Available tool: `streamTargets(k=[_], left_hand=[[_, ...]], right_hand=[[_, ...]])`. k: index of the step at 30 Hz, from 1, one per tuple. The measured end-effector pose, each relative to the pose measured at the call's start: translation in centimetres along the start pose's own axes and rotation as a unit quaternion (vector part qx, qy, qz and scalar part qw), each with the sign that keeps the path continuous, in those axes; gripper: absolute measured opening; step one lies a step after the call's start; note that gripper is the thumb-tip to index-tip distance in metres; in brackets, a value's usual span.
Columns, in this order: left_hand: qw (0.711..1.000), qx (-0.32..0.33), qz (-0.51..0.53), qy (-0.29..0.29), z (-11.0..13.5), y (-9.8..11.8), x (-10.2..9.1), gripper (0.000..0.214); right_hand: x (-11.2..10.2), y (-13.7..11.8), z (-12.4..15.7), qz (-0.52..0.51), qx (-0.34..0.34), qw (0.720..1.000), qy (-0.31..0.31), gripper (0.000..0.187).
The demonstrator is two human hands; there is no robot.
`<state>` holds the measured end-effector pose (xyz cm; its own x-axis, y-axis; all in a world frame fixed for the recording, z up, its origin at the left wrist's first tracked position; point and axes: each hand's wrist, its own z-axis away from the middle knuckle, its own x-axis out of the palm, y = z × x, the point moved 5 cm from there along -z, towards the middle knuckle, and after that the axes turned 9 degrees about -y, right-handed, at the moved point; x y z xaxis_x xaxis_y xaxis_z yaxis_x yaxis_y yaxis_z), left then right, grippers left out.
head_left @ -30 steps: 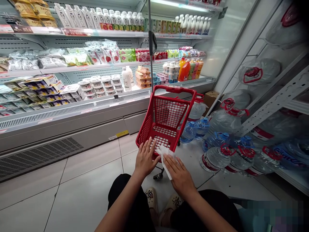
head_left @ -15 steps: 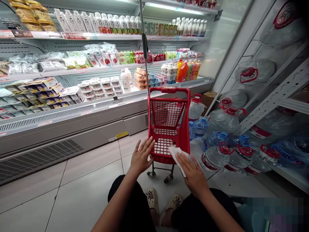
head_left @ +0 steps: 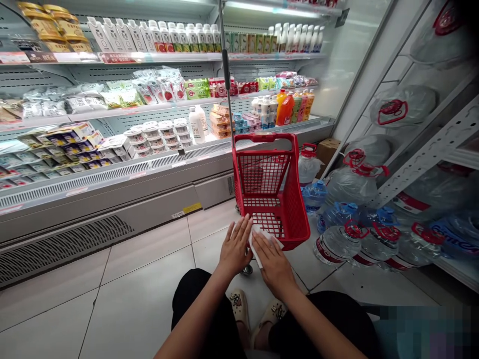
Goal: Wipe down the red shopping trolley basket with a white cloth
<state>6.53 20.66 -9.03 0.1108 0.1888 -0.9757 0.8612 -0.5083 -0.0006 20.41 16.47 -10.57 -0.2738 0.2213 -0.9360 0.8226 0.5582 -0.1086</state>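
Observation:
In front of my knees stands a red shopping cart (head_left: 304, 219) with a grid-patterned basket. My left hand (head_left: 236, 245), its fingers stretched out, is at the near left corner of the basket; whether it presses on the rim I cannot tell. Close beside it, my right hand (head_left: 272, 260) keeps a folded white cloth or paper wipe (head_left: 256, 255) under its flat fingers at the cart's near edge. The palm side of both hands is hidden from view.
A refrigerated display (head_left: 157, 184) with milk bottles, yogurt tubs and juices runs along the far side. Several large water bottles (head_left: 339, 244) stand on the floor at right, beside a metal rack (head_left: 430, 144). A thin pole (head_left: 226, 70) rises behind the cart.
The cart has turned, and more of its right side shows. My right hand has moved left with the white wipe, nearer to my left hand, which has shifted slightly right.

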Motion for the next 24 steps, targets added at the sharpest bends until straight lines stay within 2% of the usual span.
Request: streamTargets(k=[2, 5, 9, 11, 16, 24], left_hand=[[1.0, 0.012, -0.011, 0.001, -0.1, -0.5, -0.3, 0.094], [0.998, 0.053, -0.037, 0.002, -1.1, -2.0, -0.8, 0.09], [0.995, 0.088, -0.054, -0.006, -3.8, -4.3, -0.9, 0.091], [0.994, 0.099, -0.055, -0.011, -5.1, -4.7, -0.5, 0.086], [0.996, 0.083, -0.023, 0.003, -6.2, -3.2, 0.5, 0.065], [0.998, 0.067, -0.014, 0.018, -4.3, -0.9, 0.5, 0.063]], right_hand=[[0.0, -0.5, -0.4, -0.011, -0.009, 1.0, 0.004, 0.091], [-0.4, 0.5, 0.7, -0.008, -0.005, 1.0, 0.0, 0.093], [-1.0, 3.9, 4.0, 0.025, 0.036, 0.999, 0.001, 0.09], [-1.4, 6.1, 5.5, 0.035, 0.072, 0.997, 0.008, 0.089], [-2.0, 10.2, 7.0, 0.034, 0.122, 0.992, 0.02, 0.083], [-2.6, 13.4, 7.7, 0.014, 0.161, 0.986, 0.043, 0.065]])
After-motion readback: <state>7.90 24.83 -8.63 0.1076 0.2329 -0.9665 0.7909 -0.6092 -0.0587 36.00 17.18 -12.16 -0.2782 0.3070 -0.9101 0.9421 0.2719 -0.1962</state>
